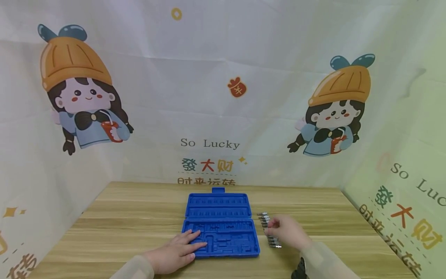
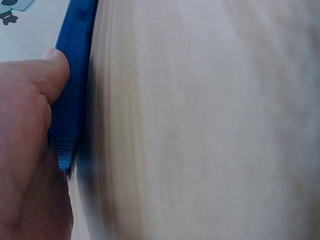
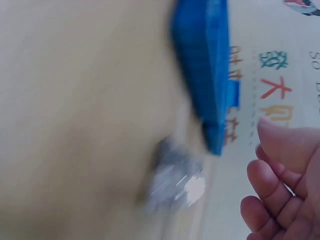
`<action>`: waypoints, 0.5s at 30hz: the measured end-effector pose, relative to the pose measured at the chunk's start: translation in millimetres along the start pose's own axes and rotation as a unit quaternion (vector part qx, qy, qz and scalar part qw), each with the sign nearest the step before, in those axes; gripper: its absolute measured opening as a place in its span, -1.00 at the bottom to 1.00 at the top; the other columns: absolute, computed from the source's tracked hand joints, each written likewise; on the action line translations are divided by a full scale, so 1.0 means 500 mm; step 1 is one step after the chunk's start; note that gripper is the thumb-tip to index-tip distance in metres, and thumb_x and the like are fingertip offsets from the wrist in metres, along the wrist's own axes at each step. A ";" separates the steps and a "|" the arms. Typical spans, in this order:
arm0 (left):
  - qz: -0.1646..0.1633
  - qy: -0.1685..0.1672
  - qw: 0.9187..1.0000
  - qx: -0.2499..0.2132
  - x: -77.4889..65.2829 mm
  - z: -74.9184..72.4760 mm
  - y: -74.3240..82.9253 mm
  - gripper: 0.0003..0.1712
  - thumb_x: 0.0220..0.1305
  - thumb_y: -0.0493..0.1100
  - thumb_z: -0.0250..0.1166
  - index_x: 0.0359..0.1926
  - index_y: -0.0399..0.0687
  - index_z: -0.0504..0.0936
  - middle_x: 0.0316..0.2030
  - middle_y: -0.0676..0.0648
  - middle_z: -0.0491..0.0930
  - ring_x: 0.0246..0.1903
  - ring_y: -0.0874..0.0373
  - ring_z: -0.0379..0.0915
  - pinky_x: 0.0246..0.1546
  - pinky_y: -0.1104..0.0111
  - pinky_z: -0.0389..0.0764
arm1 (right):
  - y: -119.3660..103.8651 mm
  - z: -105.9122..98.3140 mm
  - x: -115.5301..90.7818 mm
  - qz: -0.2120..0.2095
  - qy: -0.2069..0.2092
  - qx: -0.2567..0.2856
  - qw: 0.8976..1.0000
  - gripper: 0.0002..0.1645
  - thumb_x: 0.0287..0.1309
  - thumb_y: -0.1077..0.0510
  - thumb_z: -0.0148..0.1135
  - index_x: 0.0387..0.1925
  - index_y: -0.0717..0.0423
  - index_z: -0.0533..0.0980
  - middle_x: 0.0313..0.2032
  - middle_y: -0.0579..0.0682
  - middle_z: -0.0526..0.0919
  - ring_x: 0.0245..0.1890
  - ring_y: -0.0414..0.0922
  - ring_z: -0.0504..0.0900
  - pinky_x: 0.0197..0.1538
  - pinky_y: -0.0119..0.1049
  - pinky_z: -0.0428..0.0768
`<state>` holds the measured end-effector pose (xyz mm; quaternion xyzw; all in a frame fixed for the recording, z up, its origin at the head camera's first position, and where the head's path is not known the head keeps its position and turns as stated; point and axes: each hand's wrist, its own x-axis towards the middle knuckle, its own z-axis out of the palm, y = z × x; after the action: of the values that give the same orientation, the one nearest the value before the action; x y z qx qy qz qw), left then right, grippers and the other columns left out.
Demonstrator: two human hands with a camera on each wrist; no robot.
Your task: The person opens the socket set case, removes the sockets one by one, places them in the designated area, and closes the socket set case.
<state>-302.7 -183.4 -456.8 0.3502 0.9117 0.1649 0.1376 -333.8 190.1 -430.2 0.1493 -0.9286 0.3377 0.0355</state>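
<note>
A blue plastic tool case lies unfolded on the table, its moulded slots bare and its lid folded back. My left hand rests with spread fingers on the near left corner of the case; in the left wrist view the thumb lies along the case's side. Right of the case is a row of small silvery metal bits, a blurred heap in the right wrist view. Over the middle of this row is my right hand, covering some of them. Its fingers are loosely bent, and nothing shows between thumb and fingers.
The wooden table runs back to a printed cloth backdrop with cartoon figures and lettering. The same cloth hangs on both sides. A latch tab sticks out from the lid's far edge. Something black sits under the right wrist.
</note>
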 end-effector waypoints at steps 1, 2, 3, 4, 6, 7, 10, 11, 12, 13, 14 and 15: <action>0.000 0.000 1.000 -0.002 0.000 0.000 -0.001 -0.45 0.50 0.18 -0.14 0.45 0.36 0.19 0.48 -0.09 0.00 0.45 -0.19 -0.19 0.32 -0.18 -0.03 | -0.012 0.001 0.013 0.017 -0.005 0.030 0.999 -0.86 0.11 0.16 0.36 -0.44 0.09 0.54 -0.49 -0.13 0.55 -0.47 -0.19 0.47 -0.39 -0.28 0.46; 0.001 0.001 1.000 -0.001 0.000 0.000 -0.002 -0.45 0.50 0.18 -0.15 0.45 0.36 0.19 0.48 -0.10 0.00 0.45 -0.20 -0.19 0.31 -0.19 -0.02 | -0.024 0.003 0.028 0.031 -0.007 0.055 0.998 -0.88 0.15 0.18 0.33 -0.39 0.14 0.54 -0.45 -0.09 0.56 -0.44 -0.16 0.49 -0.35 -0.24 0.48; 0.004 0.002 1.000 0.000 0.000 0.000 -0.002 -0.45 0.50 0.18 -0.16 0.45 0.35 0.18 0.48 -0.10 0.00 0.44 -0.21 -0.19 0.31 -0.20 -0.02 | -0.034 0.005 0.042 0.045 -0.006 0.072 0.996 -0.88 0.18 0.18 0.29 -0.34 0.17 0.54 -0.41 -0.06 0.57 -0.40 -0.13 0.51 -0.32 -0.21 0.50; 0.005 0.003 1.000 0.001 0.000 0.000 -0.003 -0.44 0.50 0.19 -0.16 0.45 0.36 0.18 0.48 -0.10 0.00 0.44 -0.21 -0.19 0.31 -0.19 -0.02 | -0.044 0.008 0.057 0.059 -0.004 0.089 0.994 -0.87 0.22 0.18 0.27 -0.28 0.18 0.54 -0.36 -0.03 0.59 -0.35 -0.11 0.53 -0.28 -0.19 0.51; 0.008 0.003 1.000 0.006 0.000 0.001 -0.004 -0.44 0.50 0.19 -0.17 0.46 0.36 0.17 0.48 -0.11 0.00 0.44 -0.21 -0.19 0.31 -0.19 -0.01 | -0.059 0.013 0.085 0.080 0.000 0.111 0.991 -0.79 0.27 0.17 0.22 -0.16 0.23 0.54 -0.24 0.03 0.61 -0.25 -0.04 0.58 -0.20 -0.13 0.55; 0.009 0.002 1.000 0.006 0.001 0.001 -0.004 -0.44 0.50 0.19 -0.17 0.46 0.36 0.17 0.48 -0.11 0.00 0.44 -0.21 -0.18 0.31 -0.19 -0.01 | -0.066 0.016 0.098 0.086 0.003 0.116 0.990 -0.74 0.29 0.16 0.20 -0.09 0.26 0.53 -0.18 0.07 0.62 -0.20 0.00 0.59 -0.16 -0.09 0.56; 0.005 -0.002 1.000 0.003 0.000 0.001 -0.002 -0.45 0.50 0.19 -0.17 0.45 0.38 0.17 0.48 -0.10 -0.01 0.45 -0.20 -0.19 0.31 -0.18 -0.02 | -0.077 0.027 0.135 0.107 0.001 0.136 0.985 -0.57 0.33 0.12 0.15 0.12 0.31 0.47 0.03 0.19 0.57 0.02 0.13 0.55 0.00 -0.01 0.54; 0.001 -0.003 1.000 0.001 -0.001 0.001 -0.001 -0.45 0.50 0.20 -0.17 0.45 0.40 0.17 0.48 -0.09 -0.01 0.45 -0.19 -0.20 0.31 -0.19 -0.01 | -0.078 0.030 0.146 0.114 -0.003 0.142 0.983 -0.53 0.34 0.12 0.13 0.17 0.32 0.43 0.09 0.22 0.54 0.08 0.16 0.51 0.05 0.01 0.51; -0.003 -0.006 1.000 -0.004 -0.002 0.001 0.001 -0.45 0.50 0.20 -0.17 0.45 0.41 0.17 0.49 -0.08 -0.01 0.45 -0.19 -0.20 0.31 -0.19 -0.01 | -0.080 0.034 0.156 0.123 -0.007 0.150 0.981 -0.49 0.35 0.11 0.12 0.22 0.32 0.40 0.15 0.25 0.50 0.14 0.19 0.47 0.09 0.04 0.48; -0.006 -0.008 1.000 -0.008 -0.003 0.001 0.002 -0.45 0.50 0.20 -0.17 0.45 0.43 0.17 0.49 -0.07 -0.01 0.45 -0.18 -0.21 0.30 -0.20 0.00 | -0.080 0.037 0.166 0.130 -0.012 0.156 0.979 -0.46 0.36 0.11 0.11 0.25 0.33 0.37 0.20 0.27 0.45 0.18 0.21 0.43 0.12 0.06 0.46; -0.010 -0.010 1.000 -0.012 -0.004 0.001 0.004 -0.45 0.49 0.21 -0.16 0.44 0.44 0.17 0.49 -0.05 -0.02 0.45 -0.18 -0.21 0.30 -0.20 0.00 | -0.080 0.040 0.175 0.136 -0.015 0.160 0.977 -0.44 0.36 0.11 0.10 0.27 0.34 0.34 0.23 0.29 0.42 0.21 0.23 0.40 0.14 0.07 0.44; -0.012 -0.013 1.000 -0.017 -0.005 0.001 0.005 -0.46 0.49 0.21 -0.16 0.44 0.45 0.17 0.49 -0.04 -0.02 0.45 -0.18 -0.22 0.30 -0.21 0.00 | -0.079 0.044 0.183 0.143 -0.016 0.163 0.976 -0.43 0.37 0.11 0.09 0.29 0.36 0.32 0.25 0.30 0.39 0.23 0.24 0.37 0.17 0.08 0.42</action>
<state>-299.1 -183.4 -455.9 0.3386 0.9112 0.1740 0.1574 -408.3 124.1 -407.5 0.0239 -0.8731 0.4840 -0.0534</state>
